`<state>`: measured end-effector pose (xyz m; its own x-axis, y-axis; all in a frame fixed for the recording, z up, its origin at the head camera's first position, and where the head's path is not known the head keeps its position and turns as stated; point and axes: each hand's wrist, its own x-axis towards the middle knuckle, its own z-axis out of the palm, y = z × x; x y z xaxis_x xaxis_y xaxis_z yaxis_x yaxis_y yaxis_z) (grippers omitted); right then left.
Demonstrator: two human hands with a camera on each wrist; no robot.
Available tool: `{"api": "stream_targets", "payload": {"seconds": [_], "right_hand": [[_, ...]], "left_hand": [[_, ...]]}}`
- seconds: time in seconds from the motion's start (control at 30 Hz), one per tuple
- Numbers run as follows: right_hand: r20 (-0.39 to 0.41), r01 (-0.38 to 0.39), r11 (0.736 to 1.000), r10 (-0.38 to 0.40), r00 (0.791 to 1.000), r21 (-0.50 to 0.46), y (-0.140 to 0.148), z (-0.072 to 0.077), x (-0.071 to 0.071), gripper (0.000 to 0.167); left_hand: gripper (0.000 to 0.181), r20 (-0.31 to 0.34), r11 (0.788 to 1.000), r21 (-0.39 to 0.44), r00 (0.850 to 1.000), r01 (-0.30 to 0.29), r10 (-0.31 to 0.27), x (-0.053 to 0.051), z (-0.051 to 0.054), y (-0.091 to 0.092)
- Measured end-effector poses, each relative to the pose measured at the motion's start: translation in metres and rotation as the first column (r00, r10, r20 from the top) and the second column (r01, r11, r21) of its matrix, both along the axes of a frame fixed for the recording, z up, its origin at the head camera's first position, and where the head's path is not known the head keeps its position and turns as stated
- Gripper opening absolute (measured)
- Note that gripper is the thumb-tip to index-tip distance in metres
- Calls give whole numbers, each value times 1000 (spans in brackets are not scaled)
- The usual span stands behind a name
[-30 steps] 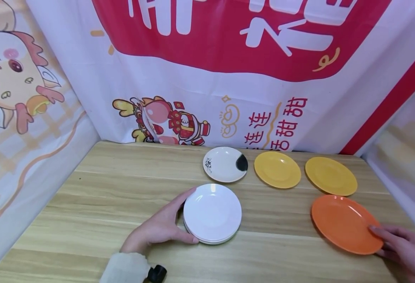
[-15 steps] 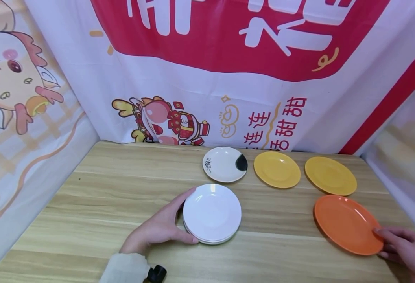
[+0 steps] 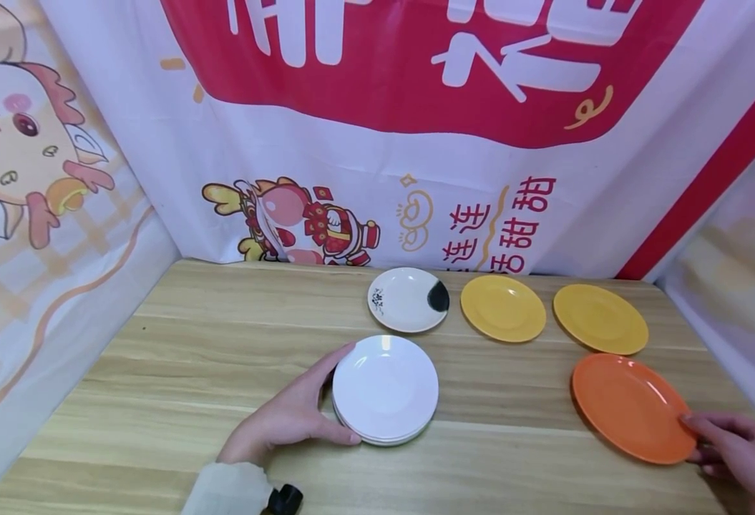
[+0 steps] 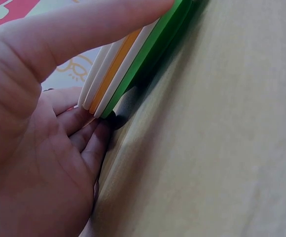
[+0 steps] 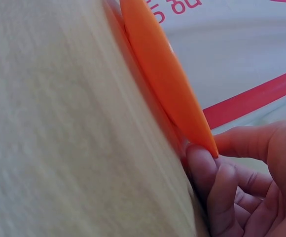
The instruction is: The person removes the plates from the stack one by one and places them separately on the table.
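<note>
A stack of plates with a white one on top (image 3: 385,388) stands mid-table, and my left hand (image 3: 293,408) grips its left side, thumb at the front edge. The left wrist view shows the stack's edges (image 4: 114,69): white, orange and green layers, the green lowest, between the thumb and fingers of my left hand (image 4: 49,123). On the right, my right hand (image 3: 738,450) pinches the near right rim of an orange plate (image 3: 631,409). In the right wrist view, thumb and fingers of my right hand (image 5: 256,177) hold that orange plate (image 5: 170,79) just over the table.
Along the back of the wooden table (image 3: 177,372) lie a white plate with a black patch (image 3: 406,300), a yellow plate (image 3: 503,309) and another yellow plate (image 3: 600,319), just behind the orange one. Printed cloths (image 3: 325,129) hang behind and at both sides.
The orange plate and my right hand have shifted slightly to the right since the earliest frame. My left hand and the stack have stayed in place.
</note>
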<state>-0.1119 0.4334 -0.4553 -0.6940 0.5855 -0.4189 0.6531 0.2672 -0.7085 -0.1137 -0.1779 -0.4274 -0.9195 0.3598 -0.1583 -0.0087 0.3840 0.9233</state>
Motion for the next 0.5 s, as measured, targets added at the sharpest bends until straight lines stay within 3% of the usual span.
{"api": "stream_targets", "payload": {"seconds": [0.3, 0.5], "right_hand": [[4, 13, 1000, -13, 1000, -12, -2, 1, 2, 26], [-7, 18, 999, -19, 1000, -35, 1, 2, 2, 18]], "left_hand": [[130, 3, 1000, 7, 1000, 3, -3, 1, 1, 0], [130, -2, 1000, -1, 1000, 5, -5, 0, 1, 0]]}}
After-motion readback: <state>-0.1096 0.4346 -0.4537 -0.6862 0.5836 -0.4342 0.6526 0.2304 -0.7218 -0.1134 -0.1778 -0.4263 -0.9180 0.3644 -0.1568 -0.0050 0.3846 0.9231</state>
